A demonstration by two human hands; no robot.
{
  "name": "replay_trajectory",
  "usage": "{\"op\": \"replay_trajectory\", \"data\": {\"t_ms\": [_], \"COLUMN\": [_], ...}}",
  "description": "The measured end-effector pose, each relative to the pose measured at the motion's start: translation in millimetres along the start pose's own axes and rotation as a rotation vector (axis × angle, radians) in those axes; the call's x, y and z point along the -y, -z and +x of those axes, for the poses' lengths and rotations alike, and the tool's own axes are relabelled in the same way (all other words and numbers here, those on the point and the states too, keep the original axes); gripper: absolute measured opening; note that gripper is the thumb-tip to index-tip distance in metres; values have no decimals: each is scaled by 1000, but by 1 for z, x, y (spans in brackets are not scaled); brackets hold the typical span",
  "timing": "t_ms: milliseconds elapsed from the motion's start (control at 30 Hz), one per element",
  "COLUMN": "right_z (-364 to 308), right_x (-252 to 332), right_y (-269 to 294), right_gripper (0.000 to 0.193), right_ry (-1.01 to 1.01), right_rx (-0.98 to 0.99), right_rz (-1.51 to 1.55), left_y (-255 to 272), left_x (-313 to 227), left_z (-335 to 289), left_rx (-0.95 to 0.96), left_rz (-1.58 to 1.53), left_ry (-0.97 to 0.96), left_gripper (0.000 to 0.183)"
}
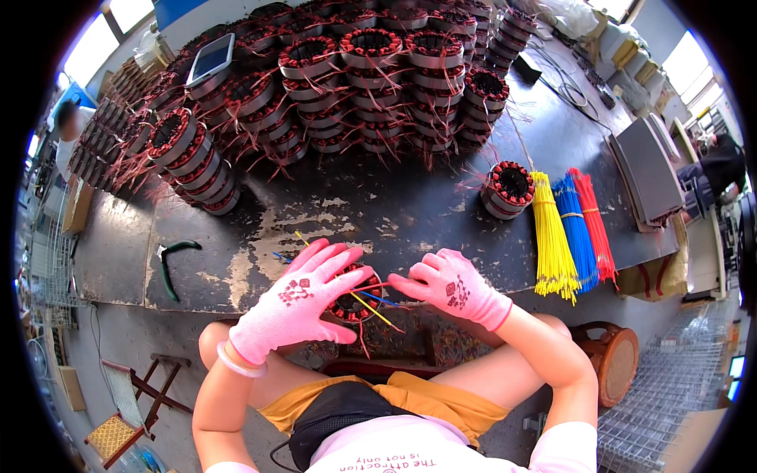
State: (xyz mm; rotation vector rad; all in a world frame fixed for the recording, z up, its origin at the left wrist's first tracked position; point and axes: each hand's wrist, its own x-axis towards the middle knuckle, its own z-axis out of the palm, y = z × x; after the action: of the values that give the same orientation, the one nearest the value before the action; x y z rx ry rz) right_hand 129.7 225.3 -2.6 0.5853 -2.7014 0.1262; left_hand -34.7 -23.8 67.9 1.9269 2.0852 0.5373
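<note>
Head view, looking down: a person in pink gloves sits at a dark, worn workbench [441, 213]. The left hand [303, 303] wraps over a wound motor stator [352, 298] at the bench's near edge, hiding most of it. The right hand [451, 285] pinches a thin wire coming off the stator; yellow and blue leads stick out between the hands. A lone stator [509, 189] stands farther back to the right, beside bundles of yellow [552, 236], blue [576, 229] and red sleeving [595, 225]. Stacked stators [347, 79] fill the far bench, a tablet [211, 59] lying on them. Green-handled pliers [172, 264] lie to the left.
</note>
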Motion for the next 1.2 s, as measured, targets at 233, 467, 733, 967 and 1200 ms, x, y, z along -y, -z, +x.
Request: {"op": "replay_trajectory", "data": {"t_ms": [233,467,733,967,1200], "right_z": [4,104,303,433,440], "right_x": [-8,15,146,224,194], "right_y": [6,25,-64,-150,-177], "right_gripper": [39,25,85,129,76], "right_ry": [-61,-367,-65,-429,-317], "right_rx": [14,-176,256,754,736], "right_rz": [156,500,292,37,96], "left_y": [-32,-53,-111,-77,-79], "left_x": [14,5,23,1,1], "left_z": [-4,-14,-8,2,7], "left_rx": [-43,-181,-646,-132,-105], "left_rz": [29,104,419,172,156], "left_ry": [-6,248,169,408,356], "left_gripper": [90,92,60,98,98]}}
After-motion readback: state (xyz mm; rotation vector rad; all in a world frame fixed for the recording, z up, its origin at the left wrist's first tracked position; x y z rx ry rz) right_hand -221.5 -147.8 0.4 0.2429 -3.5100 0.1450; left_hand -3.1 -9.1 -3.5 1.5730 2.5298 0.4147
